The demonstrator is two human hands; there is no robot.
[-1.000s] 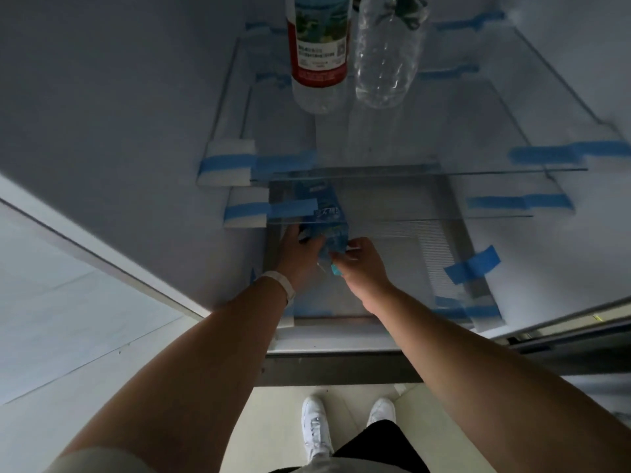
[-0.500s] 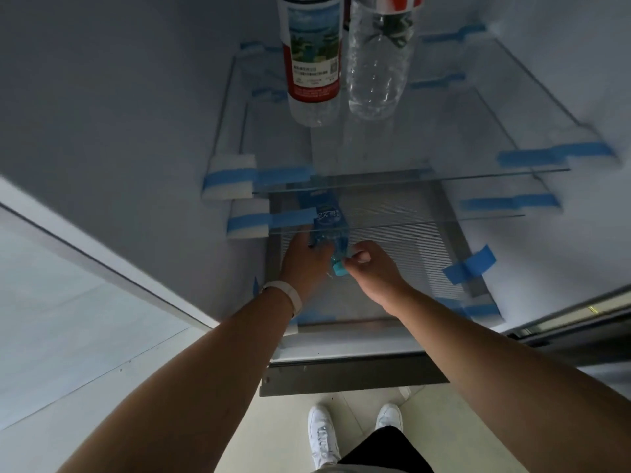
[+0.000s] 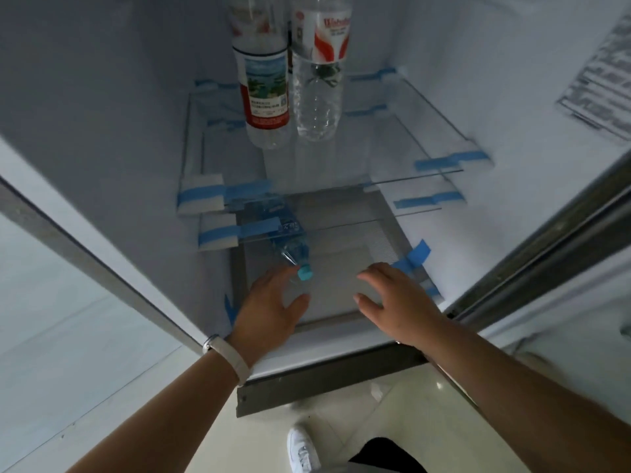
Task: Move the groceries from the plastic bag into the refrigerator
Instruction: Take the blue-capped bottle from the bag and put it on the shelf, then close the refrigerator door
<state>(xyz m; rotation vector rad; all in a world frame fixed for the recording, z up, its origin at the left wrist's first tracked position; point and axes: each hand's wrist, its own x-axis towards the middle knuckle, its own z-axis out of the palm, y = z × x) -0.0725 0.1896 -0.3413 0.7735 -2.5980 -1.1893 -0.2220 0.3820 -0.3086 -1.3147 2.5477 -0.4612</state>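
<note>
— Leftmost entry?
— White wristband (image 3: 228, 356) on the left wrist. Next, left hand (image 3: 269, 312): fingers spread and relaxed, clasping nothing, fingertips just beside the blue cap (image 3: 305, 272). Contact impossible to tell.
— Task item?
— Blue-labelled bottle (image 3: 290, 242), lying on its side on the ribbed bottom floor of the refrigerator (image 3: 119, 114). Cap end toward the door opening, body running back under the lower glass shelf (image 3: 341, 213). Gripped by neither hand.
— Above?
— Two bottles, upright on the upper glass shelf (image 3: 375, 158), side by side: landscape-label bottle (image 3: 266, 97) on the left, red-and-white-label bottle (image 3: 319, 80) just beside, on the right.
— Further right?
— Right hand (image 3: 399, 302): fingers apart, loosely bent, gripping nothing, held over the ribbed floor, apart from the lying bottle. Then blue tape (image 3: 415, 256) on the right wall. Printed sticker (image 3: 601, 87) higher up, far right.
— Bottom edge?
— One white shoe (image 3: 302, 450) on pale floor.
</note>
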